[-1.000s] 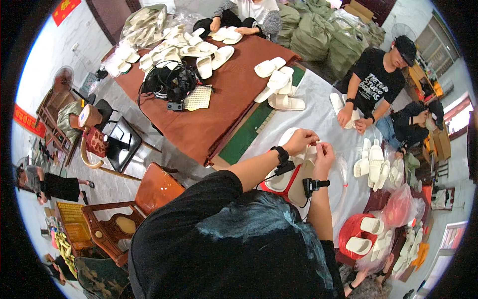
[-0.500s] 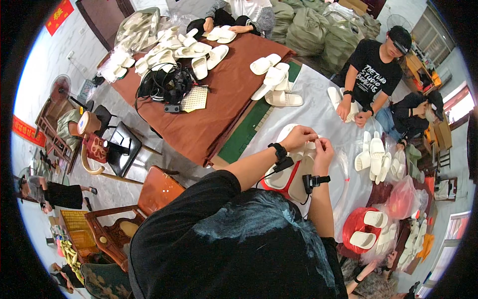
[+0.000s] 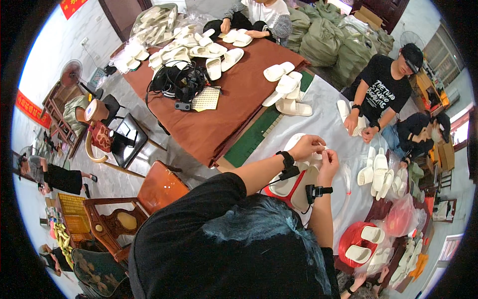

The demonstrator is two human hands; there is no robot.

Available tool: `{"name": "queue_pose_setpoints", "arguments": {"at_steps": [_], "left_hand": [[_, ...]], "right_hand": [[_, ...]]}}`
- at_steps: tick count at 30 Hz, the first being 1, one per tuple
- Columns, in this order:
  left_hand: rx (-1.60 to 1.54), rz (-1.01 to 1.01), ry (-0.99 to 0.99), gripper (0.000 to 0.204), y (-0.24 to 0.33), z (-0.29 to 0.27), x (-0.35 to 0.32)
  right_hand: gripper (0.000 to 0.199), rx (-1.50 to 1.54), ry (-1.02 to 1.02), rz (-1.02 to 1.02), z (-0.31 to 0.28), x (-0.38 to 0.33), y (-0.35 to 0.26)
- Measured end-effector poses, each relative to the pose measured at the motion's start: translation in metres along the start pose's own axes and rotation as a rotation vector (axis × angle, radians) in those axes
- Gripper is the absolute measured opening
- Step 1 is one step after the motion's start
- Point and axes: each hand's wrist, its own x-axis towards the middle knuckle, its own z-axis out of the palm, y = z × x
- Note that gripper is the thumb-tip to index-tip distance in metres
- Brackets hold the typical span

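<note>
White slipper held over grey table

White foam slipper (image 3: pixel 309 158) sat pinched between left hand (image 3: pixel 307 147) and right hand (image 3: pixel 329 160), fingers closed on it, above the grey cloth-covered table (image 3: pixel 328 114). Advised: firm grip, close to red basin (image 3: pixel 294 187).

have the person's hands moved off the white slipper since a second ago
No. Left hand and right hand remain together over the white slipper, beside the green mat edge.
</note>
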Motion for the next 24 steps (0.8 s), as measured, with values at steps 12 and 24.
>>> {"name": "queue_pose_setpoints", "arguments": {"at_steps": [12, 24], "left_hand": [[-0.009, 0.047, 0.0, 0.006, 0.006, 0.001, -0.003], [0.011, 0.049, -0.006, 0.007, -0.007, -0.001, 0.002]], "right_hand": [[0.01, -0.074, 0.027, 0.035, 0.001, 0.0, 0.0], [0.01, 0.093, 0.11, 0.118, -0.002, 0.0, 0.007]]}}
